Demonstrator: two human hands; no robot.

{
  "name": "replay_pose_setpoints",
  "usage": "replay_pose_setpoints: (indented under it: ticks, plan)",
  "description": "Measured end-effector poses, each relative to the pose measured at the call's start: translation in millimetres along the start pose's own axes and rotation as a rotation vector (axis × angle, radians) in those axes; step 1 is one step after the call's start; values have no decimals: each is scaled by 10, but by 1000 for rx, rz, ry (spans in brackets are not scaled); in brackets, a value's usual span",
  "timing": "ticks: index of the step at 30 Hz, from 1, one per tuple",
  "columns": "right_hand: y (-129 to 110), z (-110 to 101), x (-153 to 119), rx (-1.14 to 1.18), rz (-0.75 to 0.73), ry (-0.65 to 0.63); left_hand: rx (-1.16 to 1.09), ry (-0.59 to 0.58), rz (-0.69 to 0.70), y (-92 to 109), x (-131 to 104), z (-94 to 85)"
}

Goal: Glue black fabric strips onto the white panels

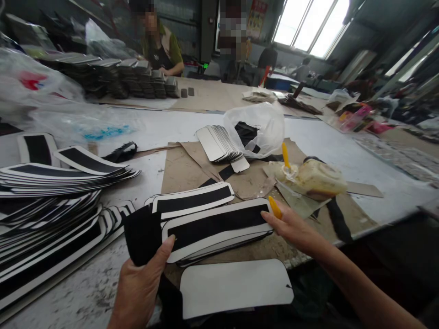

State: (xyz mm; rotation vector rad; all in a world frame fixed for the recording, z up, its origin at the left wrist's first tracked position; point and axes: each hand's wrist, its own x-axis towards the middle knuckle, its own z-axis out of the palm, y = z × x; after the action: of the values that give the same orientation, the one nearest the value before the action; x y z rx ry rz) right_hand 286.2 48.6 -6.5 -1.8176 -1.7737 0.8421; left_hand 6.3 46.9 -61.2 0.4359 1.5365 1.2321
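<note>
Left hand (144, 276) and right hand (286, 225), yellow handle (274, 208) tucked in, hold a black-striped panel (219, 225); the white board (236, 288) below shows no strip yet

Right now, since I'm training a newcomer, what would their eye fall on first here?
First, the striped panel between the left hand and right hand, near centre. Next, the large stack at left and the yellow handle in the right hand.

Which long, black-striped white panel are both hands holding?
The long, rounded, black-striped white panel at centre: only it has the left hand and right hand at opposite ends.
</note>
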Motion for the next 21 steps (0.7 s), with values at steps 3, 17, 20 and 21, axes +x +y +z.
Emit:
replay_pose_setpoints:
  ticks: [3,17,20,21]
  plan:
    - [50,5,26,42,18,11,-28,-6,-1,37,-13,24]
    - [185,-15,-36,953,268,-211,-223,-184,-384,240,56,-81]
    - [187,-15,-7,988,282,-223,-243,-215,-389,195,95,-94]
    - [192,-12,5,990,288,-226,-231,-228,-357,177,106,-98]
